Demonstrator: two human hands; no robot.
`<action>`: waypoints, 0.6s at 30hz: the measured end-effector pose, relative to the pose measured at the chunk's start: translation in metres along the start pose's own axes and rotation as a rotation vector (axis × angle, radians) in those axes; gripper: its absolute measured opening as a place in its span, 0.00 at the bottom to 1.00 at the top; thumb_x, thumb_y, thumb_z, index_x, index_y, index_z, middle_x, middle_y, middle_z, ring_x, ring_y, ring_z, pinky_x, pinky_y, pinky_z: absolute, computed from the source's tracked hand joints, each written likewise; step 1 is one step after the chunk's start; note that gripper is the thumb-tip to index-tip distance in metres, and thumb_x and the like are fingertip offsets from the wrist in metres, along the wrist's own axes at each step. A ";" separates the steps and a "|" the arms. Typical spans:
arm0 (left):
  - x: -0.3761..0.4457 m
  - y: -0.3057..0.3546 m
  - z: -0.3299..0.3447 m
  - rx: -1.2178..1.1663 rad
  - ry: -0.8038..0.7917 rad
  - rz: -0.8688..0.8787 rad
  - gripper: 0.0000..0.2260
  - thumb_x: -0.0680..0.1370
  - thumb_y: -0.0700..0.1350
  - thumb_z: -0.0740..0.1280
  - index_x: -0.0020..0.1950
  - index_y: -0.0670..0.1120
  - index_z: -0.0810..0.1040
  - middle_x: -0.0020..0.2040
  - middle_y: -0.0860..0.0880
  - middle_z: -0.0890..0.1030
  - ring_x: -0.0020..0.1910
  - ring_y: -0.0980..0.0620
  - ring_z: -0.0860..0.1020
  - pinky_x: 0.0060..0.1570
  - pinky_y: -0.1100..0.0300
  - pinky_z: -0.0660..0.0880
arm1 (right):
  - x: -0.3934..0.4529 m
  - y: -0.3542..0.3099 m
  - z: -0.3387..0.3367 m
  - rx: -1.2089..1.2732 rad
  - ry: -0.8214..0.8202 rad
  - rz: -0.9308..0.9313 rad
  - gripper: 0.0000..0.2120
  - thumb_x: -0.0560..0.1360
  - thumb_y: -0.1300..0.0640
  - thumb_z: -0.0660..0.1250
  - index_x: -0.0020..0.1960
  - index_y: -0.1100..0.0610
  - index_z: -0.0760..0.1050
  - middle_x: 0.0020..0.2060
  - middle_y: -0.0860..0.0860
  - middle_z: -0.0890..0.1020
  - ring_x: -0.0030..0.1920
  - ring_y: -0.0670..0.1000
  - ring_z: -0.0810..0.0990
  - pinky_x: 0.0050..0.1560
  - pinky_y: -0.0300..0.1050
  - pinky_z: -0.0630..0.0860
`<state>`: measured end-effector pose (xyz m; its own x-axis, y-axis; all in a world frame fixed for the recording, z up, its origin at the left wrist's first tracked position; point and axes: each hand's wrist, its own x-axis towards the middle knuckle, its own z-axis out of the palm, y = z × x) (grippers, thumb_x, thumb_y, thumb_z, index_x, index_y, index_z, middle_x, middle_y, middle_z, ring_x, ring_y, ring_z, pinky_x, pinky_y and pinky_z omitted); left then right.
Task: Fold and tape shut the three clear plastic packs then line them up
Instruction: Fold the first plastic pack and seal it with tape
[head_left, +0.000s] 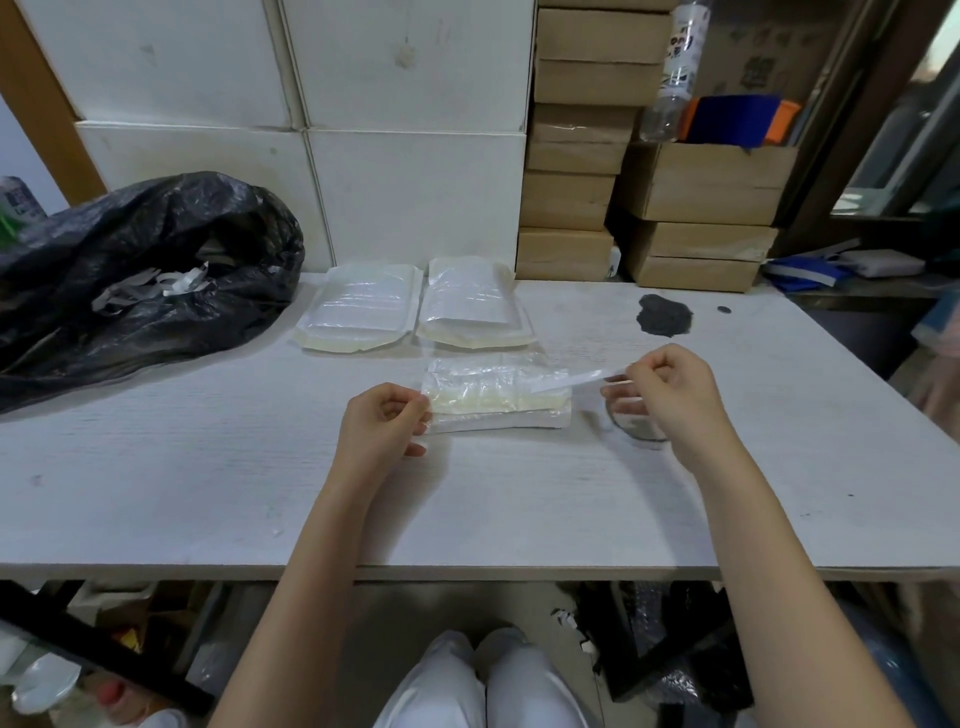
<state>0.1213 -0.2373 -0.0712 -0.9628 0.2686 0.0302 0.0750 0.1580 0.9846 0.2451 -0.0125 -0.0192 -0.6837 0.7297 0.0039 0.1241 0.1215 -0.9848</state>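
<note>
Two clear plastic packs lie side by side at the back of the white table (208, 467): the left pack (358, 309) and the right pack (470, 304). In front of them sits a third pack (493, 400), folded over. My left hand (382, 421) pinches its left end. My right hand (670, 389) is to the right of it and pinches a thin white strip (571, 381) that stretches from the pack's top toward my fingers. A roll of clear tape (636, 421) lies under my right hand, partly hidden.
A black rubbish bag (140, 270) with paper strips lies at the left. White boxes (405, 156) and brown cardboard boxes (571, 197) line the back. A dark patch (665, 314) marks the table at the right.
</note>
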 end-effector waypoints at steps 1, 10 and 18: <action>0.000 0.000 0.000 0.001 0.000 0.001 0.05 0.77 0.40 0.66 0.46 0.38 0.79 0.36 0.46 0.81 0.33 0.57 0.76 0.28 0.66 0.77 | -0.001 -0.001 -0.003 0.052 0.024 0.031 0.08 0.77 0.68 0.58 0.41 0.58 0.66 0.35 0.56 0.82 0.32 0.51 0.83 0.29 0.42 0.79; -0.001 0.002 0.000 -0.013 -0.006 -0.007 0.05 0.76 0.39 0.66 0.45 0.39 0.79 0.36 0.46 0.81 0.32 0.58 0.76 0.28 0.65 0.77 | -0.003 -0.012 -0.017 0.341 0.337 0.024 0.10 0.76 0.69 0.58 0.40 0.57 0.65 0.38 0.56 0.78 0.30 0.47 0.82 0.30 0.41 0.80; -0.004 0.005 -0.003 -0.038 -0.004 -0.032 0.04 0.76 0.38 0.65 0.44 0.39 0.79 0.36 0.46 0.80 0.32 0.56 0.76 0.27 0.65 0.76 | -0.021 -0.053 0.036 0.411 0.348 -0.431 0.09 0.77 0.67 0.61 0.43 0.55 0.66 0.38 0.53 0.79 0.37 0.49 0.82 0.34 0.40 0.79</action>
<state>0.1245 -0.2399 -0.0659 -0.9635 0.2678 -0.0016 0.0346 0.1301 0.9909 0.2266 -0.0587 0.0264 -0.3319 0.8552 0.3982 -0.4371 0.2346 -0.8683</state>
